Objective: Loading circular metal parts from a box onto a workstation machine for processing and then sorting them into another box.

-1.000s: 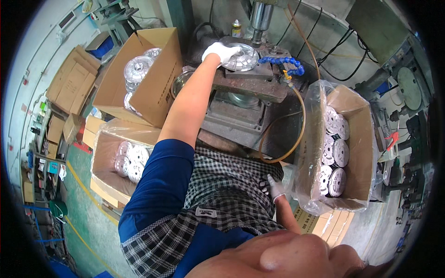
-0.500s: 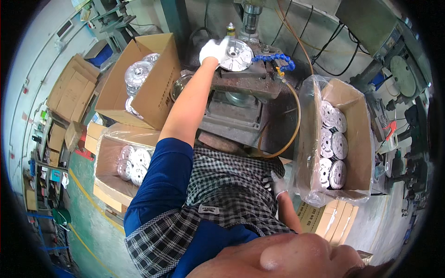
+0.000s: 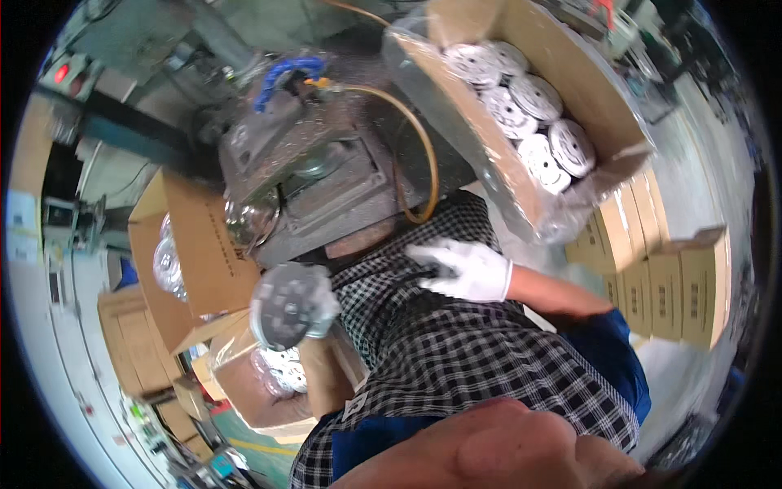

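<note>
Though blurred, the held disc [image 3: 278, 307] (grey) seems patterned.

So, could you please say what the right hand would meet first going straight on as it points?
The right hand would probably meet the brownish block in front of the machine; depth is unclear, so the checked apron might come first.

white gloves [image 3: 474, 270] cover the hands [image 3: 464, 273]; sleeves [image 3: 611, 349] are blue, the apron [image 3: 481, 350] black-and-white checked.
</note>
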Tool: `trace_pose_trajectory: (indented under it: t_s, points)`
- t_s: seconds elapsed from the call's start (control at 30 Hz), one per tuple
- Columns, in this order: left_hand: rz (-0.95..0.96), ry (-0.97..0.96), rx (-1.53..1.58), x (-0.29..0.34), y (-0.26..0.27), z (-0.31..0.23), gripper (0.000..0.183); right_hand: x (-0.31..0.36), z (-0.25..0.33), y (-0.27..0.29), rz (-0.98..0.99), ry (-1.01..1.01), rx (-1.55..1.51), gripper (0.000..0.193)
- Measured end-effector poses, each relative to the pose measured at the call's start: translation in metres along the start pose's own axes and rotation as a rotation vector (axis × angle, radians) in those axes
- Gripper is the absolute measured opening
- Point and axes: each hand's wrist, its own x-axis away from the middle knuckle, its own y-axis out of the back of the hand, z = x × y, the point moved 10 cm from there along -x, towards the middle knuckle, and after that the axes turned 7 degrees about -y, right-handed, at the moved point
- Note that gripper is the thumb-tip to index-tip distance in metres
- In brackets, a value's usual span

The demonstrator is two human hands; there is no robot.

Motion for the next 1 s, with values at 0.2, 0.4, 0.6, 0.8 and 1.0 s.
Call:
trace_pose_trajectory:
  t_s: [0.2,0.4,0.6,0.8,1.0]
  points:
    - [0.103,0.495,-0.256,-0.067,-0.069,0.164,0.039,-0.009,0.065,0.059,-0.13,0.351,-0.01,0.04]
    - [-0.096,0.118,-1.066,-0.087,-0.065,0.118,0.062,-0.006,0.002,0.193,-0.221,-0.133,-0.061,0.029]
    - [-0.484,-0.024,-0.882,-0.015,-0.002,0.023,0.057,0.003,-0.174,0.346,-0.48,-0.6,0.047,0.058]
    - [-0.693,-0.342,-1.004,0.059,-0.011,-0.038,0.054,-0.023,-0.318,0.311,-0.438,-0.907,-0.214,0.04]
    - [-0.883,-0.634,-0.773,0.158,0.025,-0.089,0.048,-0.065,-0.299,0.281,-0.254,-0.915,0.566,0.04]
